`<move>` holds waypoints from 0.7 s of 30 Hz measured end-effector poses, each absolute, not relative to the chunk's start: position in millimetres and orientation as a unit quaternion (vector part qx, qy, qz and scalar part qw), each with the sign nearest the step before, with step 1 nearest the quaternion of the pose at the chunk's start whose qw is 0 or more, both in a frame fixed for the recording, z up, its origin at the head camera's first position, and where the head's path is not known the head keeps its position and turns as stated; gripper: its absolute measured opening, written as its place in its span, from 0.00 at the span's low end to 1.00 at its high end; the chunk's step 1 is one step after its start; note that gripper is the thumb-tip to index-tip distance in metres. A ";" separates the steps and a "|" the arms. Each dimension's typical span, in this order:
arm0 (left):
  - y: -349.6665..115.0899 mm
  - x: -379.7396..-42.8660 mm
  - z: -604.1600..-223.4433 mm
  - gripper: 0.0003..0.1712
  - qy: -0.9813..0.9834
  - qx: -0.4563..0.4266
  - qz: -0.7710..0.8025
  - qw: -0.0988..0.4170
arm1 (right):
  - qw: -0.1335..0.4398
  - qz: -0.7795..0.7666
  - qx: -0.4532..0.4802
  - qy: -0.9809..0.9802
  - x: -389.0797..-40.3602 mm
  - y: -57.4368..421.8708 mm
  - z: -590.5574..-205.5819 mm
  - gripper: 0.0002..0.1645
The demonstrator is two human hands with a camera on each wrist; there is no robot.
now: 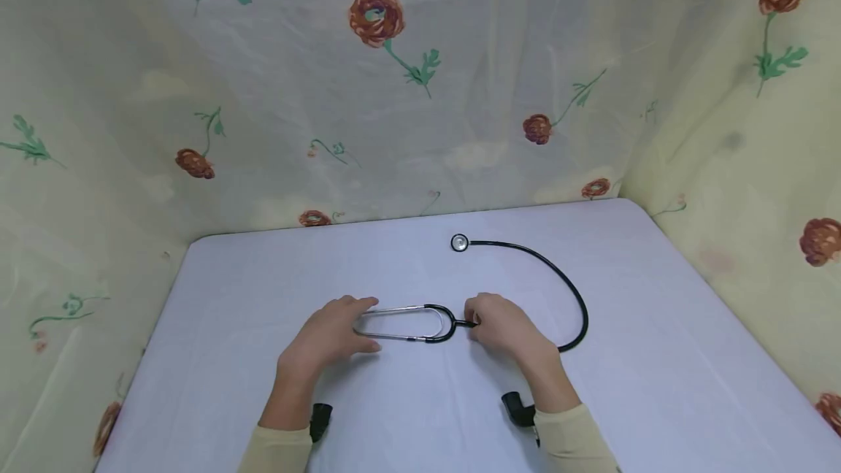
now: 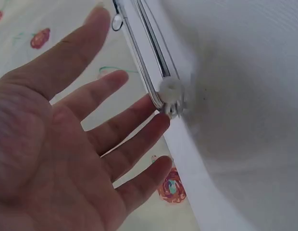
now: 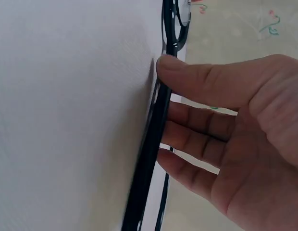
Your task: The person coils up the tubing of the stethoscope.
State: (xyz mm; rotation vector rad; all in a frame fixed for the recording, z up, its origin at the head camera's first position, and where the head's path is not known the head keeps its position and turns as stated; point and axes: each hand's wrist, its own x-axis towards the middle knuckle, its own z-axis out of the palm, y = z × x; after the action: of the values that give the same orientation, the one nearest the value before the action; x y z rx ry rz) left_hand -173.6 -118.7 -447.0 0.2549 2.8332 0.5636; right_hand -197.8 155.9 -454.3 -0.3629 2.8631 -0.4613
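A stethoscope with black tubing [image 1: 578, 296] and silver ear tubes [image 1: 388, 310] lies across the white-covered table. Its round chest piece [image 1: 460, 242] is toward the back, with the tubing curving round to the right. My left hand [image 1: 331, 332] is at the ear-tube end, fingers spread and nearly straight. In the left wrist view, two fingertips are right at the bent metal beside a pale ear tip [image 2: 171, 89]. My right hand [image 1: 504, 323] pinches the tubing just below the Y-joint. The right wrist view has the thumb over the black tube [image 3: 148, 144] and fingers against its other side.
The white table [image 1: 263, 268] has rounded back corners. Flower-printed curtains [image 1: 460, 130] hang behind it and at both sides. Black wrist-worn devices [image 1: 519, 411] show beside the forearms.
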 end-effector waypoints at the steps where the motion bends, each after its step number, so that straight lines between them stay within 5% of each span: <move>1: -117.4 -173.4 -447.5 0.41 0.972 0.088 0.186 0.116 | 0.106 -0.152 -0.125 0.975 -197.9 155.3 -455.4 0.05; 21: -89.0 -178.9 -459.5 0.35 0.983 0.133 0.120 0.040 | 0.020 -0.250 -0.177 0.952 -194.7 154.9 -440.4 0.06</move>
State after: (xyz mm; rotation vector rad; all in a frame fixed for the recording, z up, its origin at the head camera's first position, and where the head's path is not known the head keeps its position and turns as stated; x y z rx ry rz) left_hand -178.9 -89.0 -459.5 0.4090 3.0126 0.3678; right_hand -194.7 154.9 -440.4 -0.5503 2.9522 -0.7765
